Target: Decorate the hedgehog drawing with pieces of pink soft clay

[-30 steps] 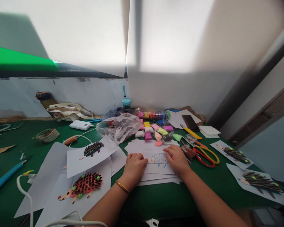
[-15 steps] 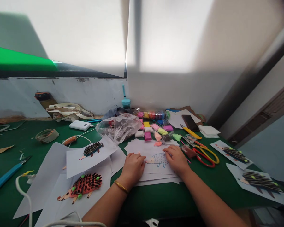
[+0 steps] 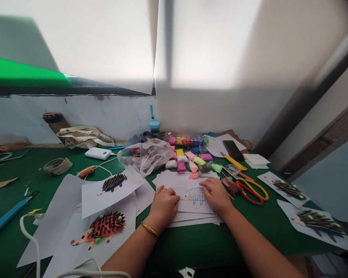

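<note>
A hedgehog drawing [image 3: 197, 194] in blue line, its face covered in peach clay, lies on a stack of white paper [image 3: 188, 219] in front of me. My left hand [image 3: 164, 204], a gold bangle at its wrist, has curled fingers pressed down at the hedgehog's snout; anything under those fingertips is hidden. On the other side, my right hand [image 3: 216, 196] rests on the sheet with fingers stretched out by the animal's back. A lump of peach clay [image 3: 193, 176] sits at the paper's top edge, close to small bags of coloured clay [image 3: 181, 166].
Red-handled scissors [image 3: 251, 194], a yellow cutter [image 3: 234, 162] and a phone [image 3: 232, 150] lie to the right. Finished hedgehog pictures [image 3: 104, 229] lie at both sides. A plastic bag [image 3: 150, 156], a white power bank [image 3: 98, 153] and a blue-handled tool [image 3: 8, 218] are further left.
My left hand's fingers have curled in more and shifted slightly down onto the snout tip. My right hand stays in place.
</note>
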A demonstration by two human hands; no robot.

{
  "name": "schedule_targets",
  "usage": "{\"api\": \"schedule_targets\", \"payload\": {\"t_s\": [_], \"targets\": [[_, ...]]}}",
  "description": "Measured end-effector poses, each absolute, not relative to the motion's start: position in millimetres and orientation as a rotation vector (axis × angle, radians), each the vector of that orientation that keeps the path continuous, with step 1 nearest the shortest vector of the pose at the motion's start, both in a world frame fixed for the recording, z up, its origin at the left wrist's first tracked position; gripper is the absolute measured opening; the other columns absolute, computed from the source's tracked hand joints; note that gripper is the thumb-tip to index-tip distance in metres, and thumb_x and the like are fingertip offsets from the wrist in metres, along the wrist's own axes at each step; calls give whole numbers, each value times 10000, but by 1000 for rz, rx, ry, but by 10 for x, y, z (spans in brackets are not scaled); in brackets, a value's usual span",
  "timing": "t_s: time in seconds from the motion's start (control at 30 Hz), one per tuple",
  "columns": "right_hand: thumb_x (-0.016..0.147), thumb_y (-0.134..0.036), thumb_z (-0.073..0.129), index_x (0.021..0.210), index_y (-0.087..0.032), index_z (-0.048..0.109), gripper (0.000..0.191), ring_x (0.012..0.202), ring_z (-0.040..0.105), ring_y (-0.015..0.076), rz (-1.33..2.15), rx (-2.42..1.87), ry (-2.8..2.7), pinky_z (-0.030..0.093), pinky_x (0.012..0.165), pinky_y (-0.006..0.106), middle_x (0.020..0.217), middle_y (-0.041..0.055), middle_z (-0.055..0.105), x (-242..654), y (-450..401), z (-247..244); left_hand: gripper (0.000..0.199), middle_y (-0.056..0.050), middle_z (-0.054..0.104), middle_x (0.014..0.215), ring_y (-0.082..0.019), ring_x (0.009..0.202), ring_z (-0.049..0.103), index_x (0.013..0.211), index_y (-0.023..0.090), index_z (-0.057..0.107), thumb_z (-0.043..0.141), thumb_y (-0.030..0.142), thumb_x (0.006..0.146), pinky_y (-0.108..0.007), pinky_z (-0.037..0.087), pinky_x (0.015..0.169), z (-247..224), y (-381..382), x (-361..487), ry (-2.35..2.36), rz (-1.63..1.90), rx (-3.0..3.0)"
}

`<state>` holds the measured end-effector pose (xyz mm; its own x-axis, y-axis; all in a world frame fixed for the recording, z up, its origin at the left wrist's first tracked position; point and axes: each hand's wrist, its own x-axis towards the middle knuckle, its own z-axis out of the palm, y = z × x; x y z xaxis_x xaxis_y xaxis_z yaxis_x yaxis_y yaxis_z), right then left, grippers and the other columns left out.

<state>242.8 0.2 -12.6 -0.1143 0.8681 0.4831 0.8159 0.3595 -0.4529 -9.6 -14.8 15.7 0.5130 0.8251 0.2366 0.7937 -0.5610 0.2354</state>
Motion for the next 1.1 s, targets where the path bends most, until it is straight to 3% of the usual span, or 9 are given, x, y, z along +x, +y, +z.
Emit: {"api": "schedule_targets", "payload": {"t_s": [0.33,0.57,0.9,1.1], "targets": [[893,-194,485,970,-200,731,258,968,576,240,122,-1472,-1940,447,873,379,969,74,683,2437,10,-147,202,-48,715,971,-210,955,633,973,217,730,576,161,856,-443,347,1055,96,-110,-104,1484,589,2529],[881,-178,497,970,-204,733,253,970,580,239,113,-1481,-1946,447,866,366,971,73,685,2434,13,-145,213,-31,702,921,-192,911,628,880,262,761,560,191,890,-457,341,1046,115,-130,-83,1470,567,2557],[884,-188,488,970,-202,732,259,974,585,238,108,-1488,-1951,452,874,372,975,74,687,2445,23,-170,229,-19,677,936,-193,913,615,910,297,751,541,206,904,-462,346,1036,112,-142,-92,1470,530,2568],[882,-181,489,964,-209,732,258,975,587,235,112,-1482,-1945,453,871,365,975,70,688,2437,16,-159,204,-46,687,1007,-223,990,612,1013,235,716,588,199,857,-454,341,1059,104,-134,-81,1528,533,2518]]}}
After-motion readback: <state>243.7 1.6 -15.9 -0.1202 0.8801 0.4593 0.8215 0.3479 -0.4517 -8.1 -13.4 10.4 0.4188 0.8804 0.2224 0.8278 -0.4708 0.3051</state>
